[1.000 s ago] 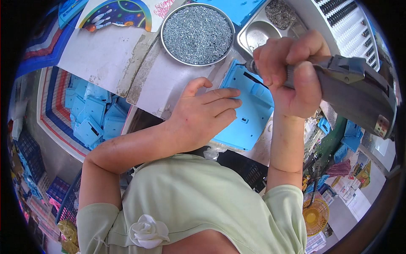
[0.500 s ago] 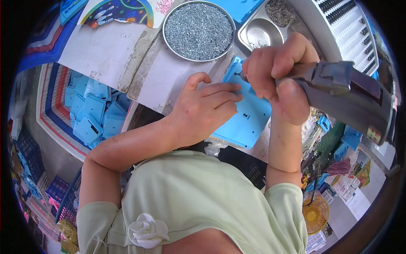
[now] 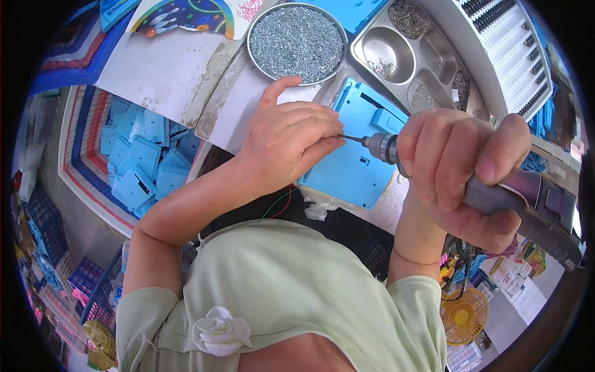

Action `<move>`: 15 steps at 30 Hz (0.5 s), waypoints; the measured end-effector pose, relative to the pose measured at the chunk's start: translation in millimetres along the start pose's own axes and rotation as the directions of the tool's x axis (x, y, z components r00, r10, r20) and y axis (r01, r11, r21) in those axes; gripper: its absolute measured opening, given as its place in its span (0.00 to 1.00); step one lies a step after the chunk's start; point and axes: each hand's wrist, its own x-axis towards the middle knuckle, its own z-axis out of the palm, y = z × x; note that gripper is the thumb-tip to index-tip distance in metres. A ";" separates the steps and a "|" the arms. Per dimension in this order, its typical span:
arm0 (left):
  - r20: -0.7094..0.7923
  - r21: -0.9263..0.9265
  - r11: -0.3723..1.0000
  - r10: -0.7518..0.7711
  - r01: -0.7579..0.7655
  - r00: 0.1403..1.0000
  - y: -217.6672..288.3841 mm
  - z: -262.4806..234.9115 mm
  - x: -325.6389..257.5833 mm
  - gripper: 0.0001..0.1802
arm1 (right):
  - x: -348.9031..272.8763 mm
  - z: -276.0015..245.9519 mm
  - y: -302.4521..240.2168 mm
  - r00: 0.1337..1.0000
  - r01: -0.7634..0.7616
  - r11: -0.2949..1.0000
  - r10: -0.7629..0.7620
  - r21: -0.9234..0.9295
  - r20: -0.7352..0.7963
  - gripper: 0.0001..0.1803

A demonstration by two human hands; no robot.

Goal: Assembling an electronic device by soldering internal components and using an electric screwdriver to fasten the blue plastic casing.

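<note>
My right hand (image 3: 462, 164) is wrapped round a dark power screwdriver (image 3: 524, 198) with a metal chuck. Its thin bit points left, and the tip meets the fingertips of my left hand (image 3: 288, 133). Thumb and forefinger of that hand are pinched at the bit's tip; whatever sits between them is too small to make out. Under both hands lies a light-blue plastic panel (image 3: 338, 177) with small holes and a raised block near its far right side. Beyond my left hand stands a round metal tray (image 3: 250, 53) full of small silvery screws.
A divided steel tray (image 3: 406, 77) with small metal parts sits at the far right, beside a white rack (image 3: 505, 59) of black pieces. At left, a striped bag-like container (image 3: 83, 146) holds blue plastic parts. A yellow basket (image 3: 462, 316) is low at right.
My right hand has drawn the screwdriver back from the panel's far edge, toward me, and the bit now points left. My left fingers have closed together at its tip.
</note>
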 end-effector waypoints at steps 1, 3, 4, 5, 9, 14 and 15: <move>0.007 -0.007 1.000 -0.002 0.002 1.000 -0.3 -0.4 -1.2 0.10 | -0.5 2.4 -0.3 1.000 -0.005 1.000 0.005 -0.004 -0.006 0.24; 0.020 -0.021 1.000 -0.006 0.006 1.000 -1.6 -1.4 -3.0 0.11 | -0.9 6.7 -0.2 1.000 -0.010 1.000 0.010 -0.016 -0.017 0.23; 0.018 -0.011 1.000 0.006 -0.005 1.000 -2.4 -2.1 -3.2 0.11 | -1.1 8.1 -0.2 1.000 -0.014 1.000 0.013 -0.019 -0.022 0.23; 0.016 -0.001 1.000 0.017 -0.017 1.000 -3.2 -3.0 -3.0 0.11 | -1.2 9.4 0.7 1.000 -0.017 1.000 0.016 -0.021 -0.027 0.23; 0.017 0.027 0.997 0.077 -0.077 0.997 -3.1 -7.3 -0.8 0.13 | -3.0 14.7 3.9 0.998 -0.040 0.999 0.039 -0.026 -0.051 0.23; 0.144 -0.043 0.989 0.147 -0.142 0.979 -24.2 -20.5 10.4 0.11 | -9.0 16.0 4.2 0.997 -0.053 0.998 0.054 0.027 -0.059 0.24; 0.158 -0.066 0.984 0.173 -0.164 0.972 -38.3 -28.2 19.9 0.11 | -11.4 18.9 5.1 0.995 -0.068 0.997 0.070 0.024 -0.074 0.24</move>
